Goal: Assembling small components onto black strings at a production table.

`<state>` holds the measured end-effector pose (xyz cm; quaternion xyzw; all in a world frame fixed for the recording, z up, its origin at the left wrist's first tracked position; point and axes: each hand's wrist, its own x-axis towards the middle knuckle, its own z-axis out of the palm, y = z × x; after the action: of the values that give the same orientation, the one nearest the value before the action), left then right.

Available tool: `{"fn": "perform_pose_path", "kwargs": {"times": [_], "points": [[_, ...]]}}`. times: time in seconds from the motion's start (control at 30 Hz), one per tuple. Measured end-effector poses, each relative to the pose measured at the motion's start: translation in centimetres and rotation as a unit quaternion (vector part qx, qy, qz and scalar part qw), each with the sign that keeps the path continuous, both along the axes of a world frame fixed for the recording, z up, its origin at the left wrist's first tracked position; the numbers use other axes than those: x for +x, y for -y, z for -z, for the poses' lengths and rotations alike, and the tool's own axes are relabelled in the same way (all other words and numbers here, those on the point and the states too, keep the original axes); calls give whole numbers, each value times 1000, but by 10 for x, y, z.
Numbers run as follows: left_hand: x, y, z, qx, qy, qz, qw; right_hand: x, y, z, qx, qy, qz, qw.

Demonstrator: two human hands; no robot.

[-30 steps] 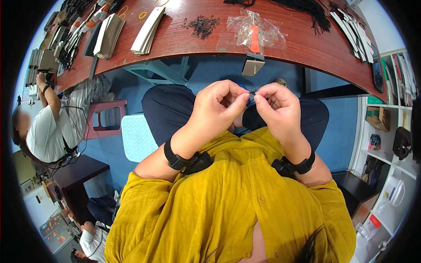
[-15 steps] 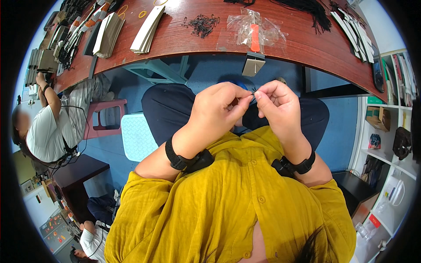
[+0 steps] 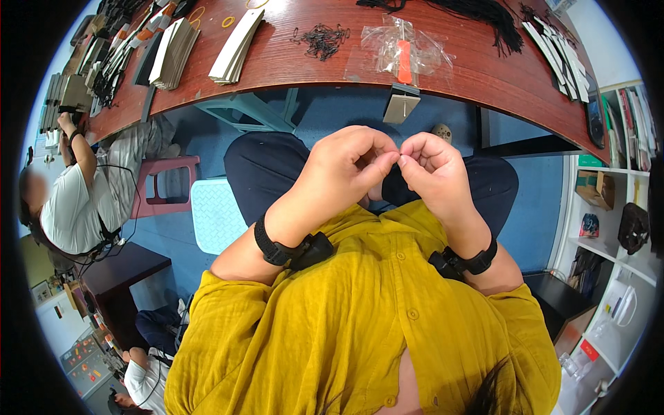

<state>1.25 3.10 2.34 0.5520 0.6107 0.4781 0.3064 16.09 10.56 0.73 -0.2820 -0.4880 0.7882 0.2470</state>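
My left hand (image 3: 346,166) and my right hand (image 3: 437,169) meet fingertip to fingertip above my lap. Thumb and forefinger of each are pinched. A tiny dark bit shows where they touch; its kind is too small to make out, and the fingers cover most of it. Beyond my hands, a small block (image 3: 401,104) juts over the table's front edge. Behind it lie a tool with an orange-red handle (image 3: 404,62) and crumpled clear plastic (image 3: 432,50). To their left is a heap of small black wire pieces (image 3: 322,41).
The reddish-brown table (image 3: 290,72) holds white strip stacks (image 3: 236,48), a bundle of black cords (image 3: 484,17) and pale strips (image 3: 557,59) at right. A light-blue stool (image 3: 218,214) stands left of my legs. White shelves (image 3: 602,249) line the right. A co-worker (image 3: 83,207) sits at left.
Half a second ago, a thin dark strand stuck out above my pinched fingertips; it is now mostly hidden. My fingertips have drawn closer, and my hands have shifted slightly.
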Motion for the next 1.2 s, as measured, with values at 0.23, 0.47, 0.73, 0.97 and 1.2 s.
{"fn": "perform_pose_path", "kwargs": {"times": [0.23, 0.47, 0.73, 0.97, 1.2], "points": [[-5, 1, 0, -28, 65, -6, 997, 1, -2, -1, 19, -16, -7, 1000], [0, -4, 16, -33, 214, -8, 976, -5, 0, 12, 12, -56, 30, 998], [4, -8, 25, -24, 321, -53, 945, -6, -2, 12, -63, 55, -18, 996], [-11, -5, 20, 68, -156, -27, 985, 1, -5, -13, 334, 127, -5, 934], [-12, -3, 11, 122, -323, 27, 938, -3, -7, -13, 348, 210, -43, 913]]}}
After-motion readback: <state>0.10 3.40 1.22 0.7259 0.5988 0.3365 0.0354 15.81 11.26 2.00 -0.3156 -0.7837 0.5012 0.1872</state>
